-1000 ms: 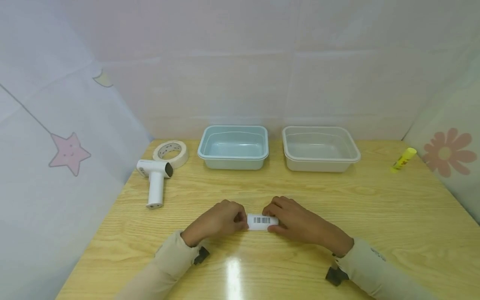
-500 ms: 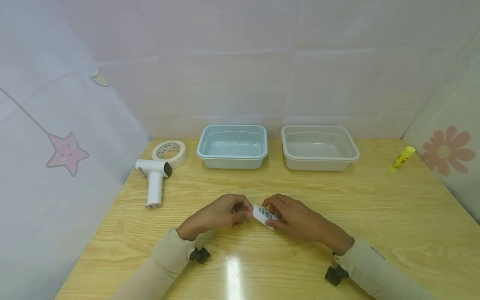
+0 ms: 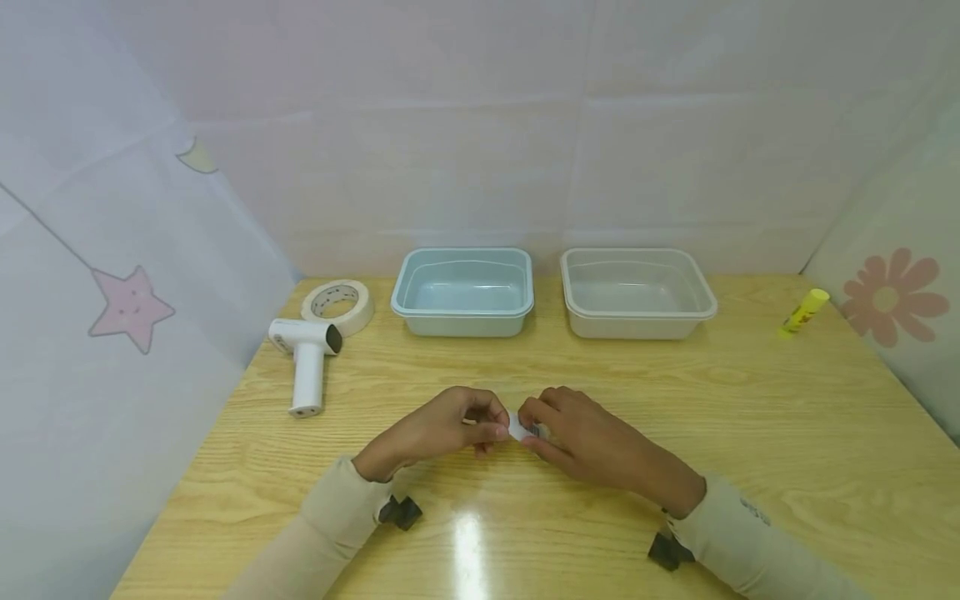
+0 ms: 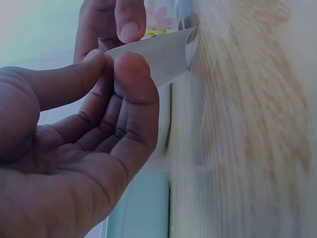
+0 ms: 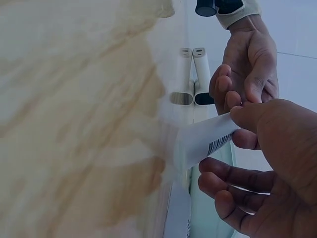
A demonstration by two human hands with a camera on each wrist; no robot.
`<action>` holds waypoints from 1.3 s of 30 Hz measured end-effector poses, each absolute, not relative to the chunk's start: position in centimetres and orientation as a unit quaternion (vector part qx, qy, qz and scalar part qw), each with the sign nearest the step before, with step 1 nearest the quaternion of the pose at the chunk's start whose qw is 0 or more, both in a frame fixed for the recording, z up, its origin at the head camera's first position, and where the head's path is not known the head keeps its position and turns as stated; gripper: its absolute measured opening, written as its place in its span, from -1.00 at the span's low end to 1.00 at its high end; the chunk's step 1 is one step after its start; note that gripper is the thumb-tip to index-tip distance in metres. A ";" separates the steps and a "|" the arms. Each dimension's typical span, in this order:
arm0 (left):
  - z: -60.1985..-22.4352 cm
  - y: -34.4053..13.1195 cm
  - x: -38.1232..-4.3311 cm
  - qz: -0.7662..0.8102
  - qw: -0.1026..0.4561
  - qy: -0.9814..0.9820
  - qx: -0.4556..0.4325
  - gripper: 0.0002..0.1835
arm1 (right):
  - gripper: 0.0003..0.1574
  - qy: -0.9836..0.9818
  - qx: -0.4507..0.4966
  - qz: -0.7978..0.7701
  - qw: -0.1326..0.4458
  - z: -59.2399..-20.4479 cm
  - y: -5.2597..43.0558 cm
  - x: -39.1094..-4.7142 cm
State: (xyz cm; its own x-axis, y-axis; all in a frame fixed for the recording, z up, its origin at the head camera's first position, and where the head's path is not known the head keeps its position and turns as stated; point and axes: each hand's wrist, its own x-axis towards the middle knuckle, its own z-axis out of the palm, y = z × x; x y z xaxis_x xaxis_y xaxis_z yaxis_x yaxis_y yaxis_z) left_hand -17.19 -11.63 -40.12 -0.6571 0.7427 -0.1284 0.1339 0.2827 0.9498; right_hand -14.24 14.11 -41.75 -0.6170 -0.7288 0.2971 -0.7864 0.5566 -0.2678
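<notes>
A white label point(image 5: 208, 136) with a printed barcode is held between the two hands, just above the table. The left hand point(image 3: 457, 423) pinches one end between thumb and forefinger; the left wrist view shows this grip point(image 4: 119, 74) closely. Toward the other end, the right hand point(image 3: 592, 437) has its thumb and forefinger on the label, the other fingers bent beside it in the right wrist view. From the head, the right fingers cover most of the label point(image 3: 517, 427). A white strip point(image 5: 177, 213) with dark lines shows low in the right wrist view; its kind is unclear.
A light-blue tray point(image 3: 461, 325) and a whitish tray point(image 3: 641, 327) stand at the back of the wooden table point(image 3: 735, 400). On the left lie a white handheld device point(image 3: 307, 367) and a tape roll point(image 3: 360, 315). A yellow glue stick point(image 3: 804, 313) stands far right.
The label has been lifted and turned from lying flat, barcode up, to a tilted position. The left hand has shifted slightly right, and the right fingers now cover more of the label.
</notes>
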 end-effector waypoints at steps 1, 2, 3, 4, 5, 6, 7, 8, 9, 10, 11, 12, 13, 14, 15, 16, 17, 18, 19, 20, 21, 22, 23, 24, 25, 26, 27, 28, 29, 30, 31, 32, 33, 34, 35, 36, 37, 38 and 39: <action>-40.1 -11.6 -17.2 0.521 0.291 0.745 0.297 -0.87 | -0.74 -0.877 0.433 0.189 0.082 -41.8 14.1 -14.2; -40.1 -11.6 -17.2 0.522 0.292 0.744 0.299 -0.87 | -0.76 -0.876 0.435 0.188 0.088 -41.8 14.0 -14.2; -40.1 -11.6 -17.1 0.522 0.291 0.743 0.301 -0.87 | -0.76 -0.875 0.437 0.188 0.092 -41.7 14.0 -14.2; -40.0 -11.6 -17.1 0.523 0.292 0.742 0.301 -0.87 | -0.77 -0.874 0.438 0.188 0.096 -41.7 14.0 -14.2; -40.0 -11.6 -17.1 0.525 0.293 0.740 0.301 -0.86 | -0.78 -0.873 0.440 0.188 0.099 -41.7 13.9 -14.2; -40.0 -11.6 -17.1 0.527 0.294 0.739 0.300 -0.86 | -0.78 -0.872 0.441 0.188 0.100 -41.7 13.9 -14.2; -40.1 -11.5 -17.1 0.529 0.294 0.738 0.300 -0.86 | -0.78 -0.872 0.441 0.187 0.101 -41.7 13.9 -14.2; -40.1 -11.5 -17.1 0.530 0.295 0.737 0.299 -0.85 | -0.78 -0.872 0.441 0.188 0.100 -41.6 13.9 -14.1; -40.1 -11.5 -17.1 0.530 0.295 0.736 0.299 -0.84 | -0.79 -0.872 0.440 0.189 0.099 -41.5 13.9 -14.1; -40.1 -11.5 -17.1 0.531 0.295 0.736 0.299 -0.84 | -0.79 -0.873 0.439 0.189 0.097 -41.5 13.9 -14.1; -40.1 -11.5 -17.1 0.530 0.295 0.736 0.299 -0.84 | -0.79 -0.873 0.439 0.189 0.096 -41.4 13.8 -14.0; -40.1 -11.5 -17.1 0.530 0.295 0.736 0.299 -0.83 | -0.79 -0.874 0.438 0.189 0.094 -41.4 13.8 -14.0; -40.1 -11.5 -17.1 0.530 0.296 0.737 0.298 -0.83 | -0.79 -0.874 0.438 0.188 0.093 -41.4 13.8 -14.0; -40.1 -11.4 -17.1 0.530 0.296 0.737 0.298 -0.83 | -0.79 -0.875 0.437 0.188 0.092 -41.4 13.8 -14.0; -40.1 -11.4 -17.0 0.530 0.295 0.737 0.298 -0.83 | -0.79 -0.875 0.437 0.187 0.091 -41.4 13.8 -14.0; -40.1 -11.4 -17.0 0.530 0.295 0.737 0.298 -0.83 | -0.79 -0.875 0.437 0.187 0.091 -41.4 13.8 -14.0; -40.1 -11.4 -17.0 0.530 0.294 0.737 0.299 -0.82 | -0.79 -0.875 0.438 0.187 0.091 -41.4 13.8 -13.9; -40.1 -11.4 -17.0 0.530 0.293 0.737 0.300 -0.83 | -0.79 -0.874 0.439 0.188 0.091 -41.4 13.8 -14.0; -40.1 -11.4 -16.9 0.529 0.291 0.738 0.301 -0.83 | -0.80 -0.873 0.440 0.188 0.093 -41.5 13.8 -14.0; -40.2 -11.3 -16.9 0.528 0.288 0.739 0.303 -0.84 | -0.80 -0.872 0.442 0.188 0.095 -41.5 13.8 -14.0; -40.2 -11.3 -16.9 0.528 0.286 0.739 0.304 -0.84 | -0.81 -0.871 0.443 0.189 0.097 -41.5 13.8 -14.0; -40.2 -11.2 -16.8 0.527 0.283 0.741 0.306 -0.85 | -0.81 -0.870 0.444 0.190 0.098 -41.5 13.7 -14.0; -40.2 -11.2 -16.7 0.526 0.279 0.742 0.307 -0.86 | -0.82 -0.870 0.444 0.191 0.099 -41.5 13.7 -14.0; -40.2 -11.1 -16.6 0.525 0.275 0.744 0.309 -0.87 | -0.83 -0.870 0.442 0.194 0.099 -41.5 13.7 -14.0; -40.2 -11.0 -16.5 0.523 0.270 0.746 0.311 -0.88 | -0.84 -0.871 0.440 0.197 0.098 -41.5 13.7 -14.0; -40.2 -10.8 -16.4 0.521 0.264 0.748 0.313 -0.89 | -0.84 -0.871 0.437 0.202 0.095 -41.5 13.7 -14.0; -40.2 -10.7 -16.3 0.520 0.258 0.751 0.315 -0.90 | -0.83 -0.872 0.433 0.209 0.091 -41.5 13.7 -14.0; -40.2 -10.6 -16.2 0.517 0.249 0.755 0.319 -0.92 | -0.83 -0.872 0.430 0.217 0.087 -41.5 13.7 -13.9; -40.2 -10.4 -16.2 0.516 0.241 0.757 0.322 -0.93 | -0.81 -0.872 0.427 0.226 0.083 -41.5 13.7 -14.0; -40.3 -10.3 -16.1 0.512 0.233 0.760 0.325 -0.95 | -0.80 -0.871 0.423 0.235 0.079 -41.5 13.7 -14.0; -40.3 -10.2 -16.0 0.511 0.224 0.762 0.330 -0.96 | -0.78 -0.870 0.421 0.245 0.076 -41.5 13.6 -13.9; -40.3 -10.0 -16.0 0.510 0.215 0.763 0.334 -0.96 | -0.76 -0.868 0.419 0.255 0.073 -41.5 13.6 -13.9; -40.3 -9.9 -15.9 0.510 0.206 0.763 0.338 -0.96 | -0.75 -0.866 0.417 0.264 0.073 -41.5 13.6 -13.9; -40.3 -9.9 -15.9 0.509 0.198 0.764 0.342 -0.96 | -0.75 -0.865 0.415 0.274 0.072 -41.5 13.6 -13.9; -40.3 -9.8 -15.8 0.510 0.192 0.764 0.344 -0.95 | -0.74 -0.863 0.413 0.281 0.071 -41.4 13.5 -13.9; -40.3 -9.7 -15.8 0.511 0.186 0.765 0.346 -0.95 | -0.74 -0.862 0.411 0.289 0.071 -41.4 13.5 -13.9; -40.3 -9.7 -15.8 0.513 0.182 0.763 0.347 -0.95 | -0.74 -0.861 0.409 0.296 0.070 -41.4 13.5 -13.8; -40.3 -9.7 -15.8 0.516 0.180 0.762 0.347 -0.95 | -0.75 -0.859 0.408 0.303 0.067 -41.4 13.5 -13.8; -40.3 -9.7 -15.7 0.517 0.177 0.762 0.347 -0.95 | -0.77 -0.858 0.406 0.309 0.064 -41.3 13.5 -13.8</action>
State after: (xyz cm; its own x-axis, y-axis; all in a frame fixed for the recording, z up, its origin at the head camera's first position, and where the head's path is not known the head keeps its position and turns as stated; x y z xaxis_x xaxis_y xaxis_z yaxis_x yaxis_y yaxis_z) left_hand -15.74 -9.67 -40.29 -0.6956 0.7129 0.0888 0.3462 0.2244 0.9109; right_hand -13.79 13.53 -41.34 -0.6623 -0.6568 0.3604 -0.7359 0.4799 -0.4777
